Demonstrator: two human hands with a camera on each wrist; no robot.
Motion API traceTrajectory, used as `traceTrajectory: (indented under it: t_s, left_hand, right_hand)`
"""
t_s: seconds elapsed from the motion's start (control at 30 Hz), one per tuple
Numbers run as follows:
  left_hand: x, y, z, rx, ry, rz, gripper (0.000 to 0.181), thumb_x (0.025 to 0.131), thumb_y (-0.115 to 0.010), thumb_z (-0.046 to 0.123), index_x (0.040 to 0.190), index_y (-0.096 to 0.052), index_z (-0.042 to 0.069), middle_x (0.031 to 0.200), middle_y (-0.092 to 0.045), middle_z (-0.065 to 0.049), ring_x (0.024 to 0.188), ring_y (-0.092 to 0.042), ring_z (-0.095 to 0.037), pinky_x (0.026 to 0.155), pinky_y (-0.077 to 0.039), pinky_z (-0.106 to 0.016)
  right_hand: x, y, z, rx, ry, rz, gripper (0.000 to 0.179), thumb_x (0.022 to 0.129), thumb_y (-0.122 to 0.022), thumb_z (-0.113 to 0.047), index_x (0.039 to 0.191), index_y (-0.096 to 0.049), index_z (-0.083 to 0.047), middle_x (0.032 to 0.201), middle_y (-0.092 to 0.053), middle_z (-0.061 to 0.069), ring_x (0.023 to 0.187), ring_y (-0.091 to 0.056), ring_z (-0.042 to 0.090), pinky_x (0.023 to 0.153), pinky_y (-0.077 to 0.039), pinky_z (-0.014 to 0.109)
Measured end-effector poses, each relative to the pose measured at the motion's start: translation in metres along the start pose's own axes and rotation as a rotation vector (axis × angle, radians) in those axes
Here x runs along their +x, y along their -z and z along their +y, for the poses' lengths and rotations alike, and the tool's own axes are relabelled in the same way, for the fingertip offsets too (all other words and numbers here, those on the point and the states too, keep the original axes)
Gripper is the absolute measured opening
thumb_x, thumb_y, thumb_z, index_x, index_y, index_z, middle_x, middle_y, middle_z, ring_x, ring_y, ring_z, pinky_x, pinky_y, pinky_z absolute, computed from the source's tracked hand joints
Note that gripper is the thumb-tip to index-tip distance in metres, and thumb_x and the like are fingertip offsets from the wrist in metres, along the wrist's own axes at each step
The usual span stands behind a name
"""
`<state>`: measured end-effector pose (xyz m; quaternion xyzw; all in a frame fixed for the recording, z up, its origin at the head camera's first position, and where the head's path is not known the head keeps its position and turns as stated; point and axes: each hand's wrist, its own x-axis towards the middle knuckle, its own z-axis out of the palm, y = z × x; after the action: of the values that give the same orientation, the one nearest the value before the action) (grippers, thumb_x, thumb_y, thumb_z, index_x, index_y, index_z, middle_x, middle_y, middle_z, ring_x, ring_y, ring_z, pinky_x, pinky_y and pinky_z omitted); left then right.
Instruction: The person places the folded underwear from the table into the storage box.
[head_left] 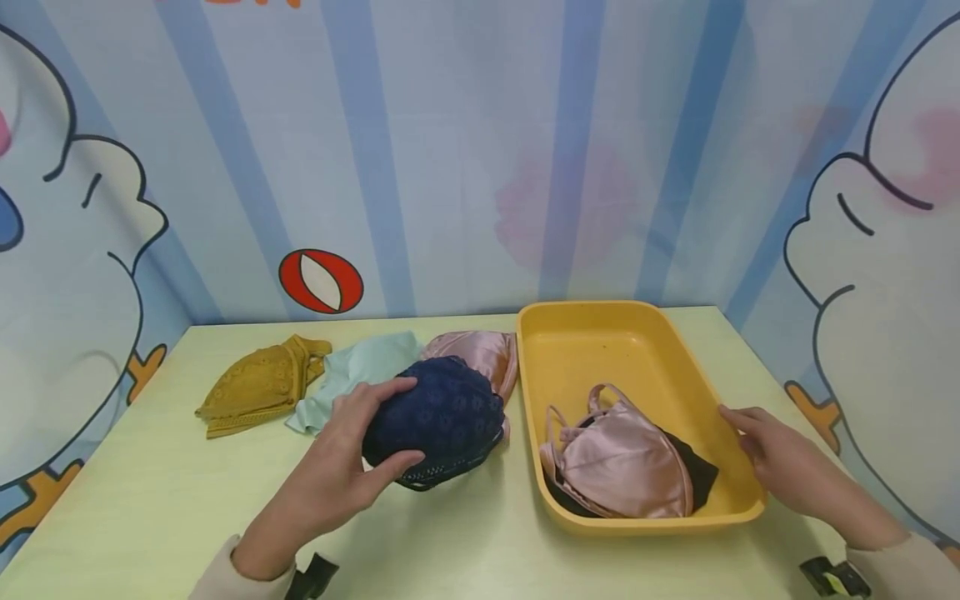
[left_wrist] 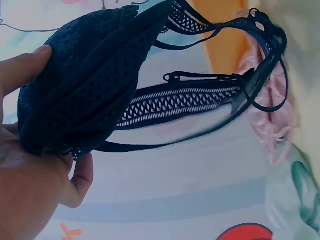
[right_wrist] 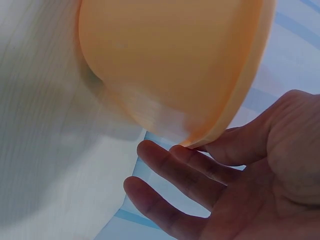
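Observation:
A navy blue lace bra (head_left: 442,412) is held up in my left hand (head_left: 341,458), thumb below and fingers over its cups. Its straps and openwork band (left_wrist: 175,102) hang loose in the left wrist view. My right hand (head_left: 787,462) pinches the right rim of a yellow tray (head_left: 637,333); in the right wrist view the thumb and a finger meet at the tray's edge (right_wrist: 240,95). Inside the tray's near end, a pink satin bra (head_left: 626,462) lies over a black one (head_left: 693,471).
Left of the tray, a mustard bra (head_left: 258,383), a mint green bra (head_left: 360,367) and another pink satin bra (head_left: 480,354) lie in a row on the pale yellow table (head_left: 135,500). The navy bra partly covers that pink one. A printed backdrop (head_left: 465,167) stands behind and at both sides.

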<state>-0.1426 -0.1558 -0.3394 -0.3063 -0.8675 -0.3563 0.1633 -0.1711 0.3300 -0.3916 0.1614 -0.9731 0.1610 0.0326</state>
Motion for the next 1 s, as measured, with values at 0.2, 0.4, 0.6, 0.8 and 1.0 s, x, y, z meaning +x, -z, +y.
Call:
traceTrajectory:
  t_s: [0.2,0.4,0.6,0.8,1.0]
  left_hand:
    - [0.006,0.005,0.012,-0.018,-0.043,0.049,0.075,0.077,-0.08,0.011,0.139,-0.04,0.02,0.127,-0.049,-0.007,0.119,-0.048,-0.029,0.097,-0.027,-0.065]
    - [0.016,0.005,0.024,-0.049,-0.097,0.08,0.077,0.075,-0.081,0.009,0.139,-0.04,0.017,0.128,-0.05,-0.006,0.119,-0.047,-0.027,0.1,-0.02,-0.065]
    - [0.028,0.001,0.039,-0.101,-0.148,0.062,0.076,0.076,-0.081,0.01,0.139,-0.04,0.015,0.132,-0.047,-0.005,0.122,-0.043,-0.024,0.098,-0.032,-0.051]
    - [0.04,-0.007,0.05,-0.157,-0.238,0.067,0.075,0.074,-0.08,0.005,0.138,-0.041,0.011,0.141,-0.041,-0.008,0.13,-0.034,-0.028,0.099,-0.033,-0.051]
    - [0.05,-0.021,0.058,-0.191,-0.311,0.051,0.074,0.075,-0.08,0.006,0.137,-0.04,0.008,0.138,-0.043,-0.01,0.128,-0.037,-0.027,0.102,-0.032,-0.048]
  right_hand:
    - [0.001,-0.001,-0.001,0.0,0.007,0.004,0.039,0.091,-0.047,0.009,0.129,-0.047,0.014,0.117,-0.052,0.029,0.099,-0.057,0.043,0.071,-0.049,0.045]
    - [0.002,-0.002,-0.001,-0.017,0.006,0.023,0.039,0.09,-0.049,0.009,0.129,-0.048,0.014,0.115,-0.053,0.028,0.093,-0.059,0.038,0.065,-0.047,0.039]
    - [0.0,-0.002,0.002,-0.014,-0.007,0.018,0.04,0.09,-0.049,0.008,0.13,-0.048,0.013,0.115,-0.053,0.028,0.094,-0.058,0.039,0.066,-0.047,0.041]
    - [-0.001,-0.001,0.001,-0.005,0.004,0.022,0.04,0.09,-0.049,0.008,0.13,-0.047,0.013,0.116,-0.053,0.028,0.096,-0.058,0.041,0.069,-0.048,0.044]
    - [-0.001,0.0,-0.001,0.0,0.008,0.026,0.039,0.091,-0.049,0.008,0.13,-0.047,0.013,0.116,-0.053,0.028,0.097,-0.057,0.042,0.072,-0.049,0.047]
